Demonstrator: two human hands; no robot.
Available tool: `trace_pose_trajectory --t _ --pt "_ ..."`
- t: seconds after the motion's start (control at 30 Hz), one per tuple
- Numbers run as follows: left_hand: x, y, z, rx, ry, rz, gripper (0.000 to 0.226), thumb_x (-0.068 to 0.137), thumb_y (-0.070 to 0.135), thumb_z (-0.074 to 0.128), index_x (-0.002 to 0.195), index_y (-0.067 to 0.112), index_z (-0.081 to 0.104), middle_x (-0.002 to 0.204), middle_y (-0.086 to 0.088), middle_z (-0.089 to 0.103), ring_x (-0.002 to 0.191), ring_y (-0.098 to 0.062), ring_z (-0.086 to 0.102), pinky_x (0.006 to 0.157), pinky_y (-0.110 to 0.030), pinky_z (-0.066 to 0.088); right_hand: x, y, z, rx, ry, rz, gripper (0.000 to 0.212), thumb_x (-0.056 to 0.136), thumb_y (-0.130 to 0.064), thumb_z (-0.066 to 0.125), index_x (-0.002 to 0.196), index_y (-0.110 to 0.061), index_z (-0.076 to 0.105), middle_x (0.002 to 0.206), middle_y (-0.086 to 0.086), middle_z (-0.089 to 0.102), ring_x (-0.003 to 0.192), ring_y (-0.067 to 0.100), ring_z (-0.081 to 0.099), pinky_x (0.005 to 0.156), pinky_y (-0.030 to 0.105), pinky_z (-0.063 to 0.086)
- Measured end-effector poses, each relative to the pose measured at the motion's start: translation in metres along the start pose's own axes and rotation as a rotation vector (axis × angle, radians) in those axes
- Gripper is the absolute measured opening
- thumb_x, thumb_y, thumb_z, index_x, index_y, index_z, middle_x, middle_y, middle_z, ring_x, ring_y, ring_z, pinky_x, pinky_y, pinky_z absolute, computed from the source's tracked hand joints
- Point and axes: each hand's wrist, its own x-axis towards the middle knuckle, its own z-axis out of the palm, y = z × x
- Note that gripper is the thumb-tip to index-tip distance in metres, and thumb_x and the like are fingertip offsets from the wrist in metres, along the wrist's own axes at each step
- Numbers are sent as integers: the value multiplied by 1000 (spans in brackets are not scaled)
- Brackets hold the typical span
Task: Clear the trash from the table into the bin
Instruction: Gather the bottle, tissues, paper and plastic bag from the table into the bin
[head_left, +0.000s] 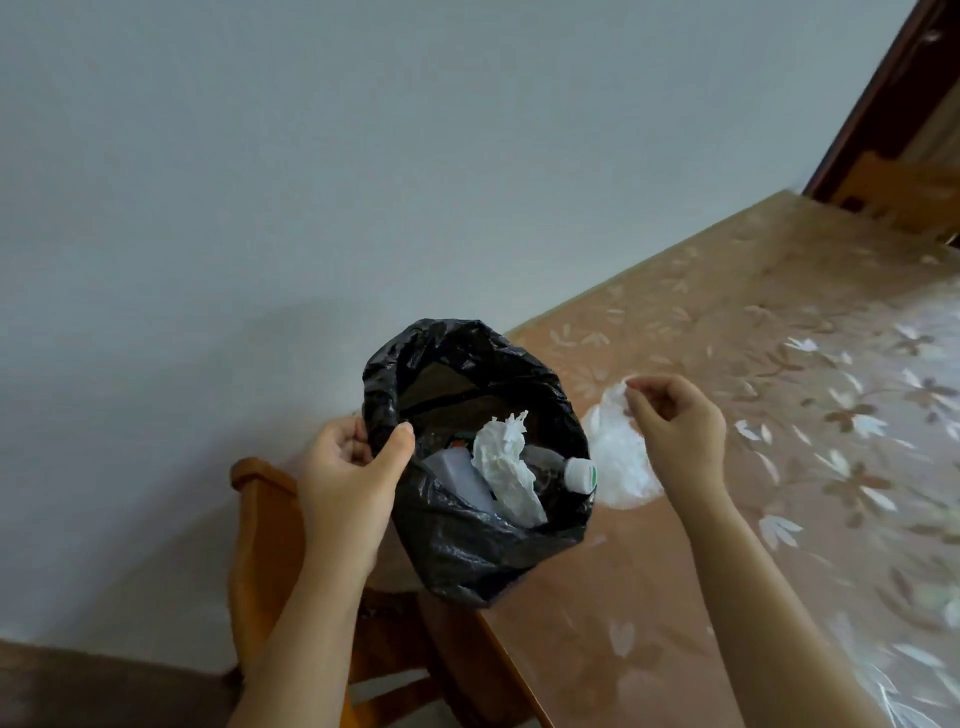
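A bin lined with a black bag (457, 551) hangs at the table's near-left corner, and my left hand (348, 478) grips its rim. Inside lie a crumpled white tissue (504, 462), a plastic bottle with a white cap (579, 474) and a pale flat packet (462, 475). My right hand (675, 431) pinches the top edge of a thin white plastic bag (618, 457), which hangs just right of the bin over the table.
The table (779, 364) wears a brown floral cloth under clear plastic. A wooden chair (260, 519) stands below the bin, against a pale wall (311, 156). A dark door frame (872, 104) rises at the top right.
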Motion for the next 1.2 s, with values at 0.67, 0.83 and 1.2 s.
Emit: trace_pose_trajectory --t 0.67,0.83,1.2 --pt "-15 -14 50 -79 -203 -32 17 62 40 71 69 29 61 67 1 65 63 -16 64 53 -26 47 4 -84 -18 96 -73 -236 25 79 -6 64 77 -30 65 72 -14 66 66 5 63 63 13 52" --pt "-20 -15 41 -125 -176 -52 14 66 31 72 69 23 60 56 8 62 55 -8 60 48 -20 46 -10 -72 -10 -137 -346 -218 13 82 -9 62 90 -16 69 75 -14 64 63 -8 57 63 6 46" --pt "-52 -24 16 -196 -207 -112 13 71 21 71 71 16 59 55 8 56 52 -8 55 47 -20 45 -76 -43 -25 -439 -354 -223 19 83 -17 61 102 -18 65 92 -8 58 85 12 57 76 23 45"
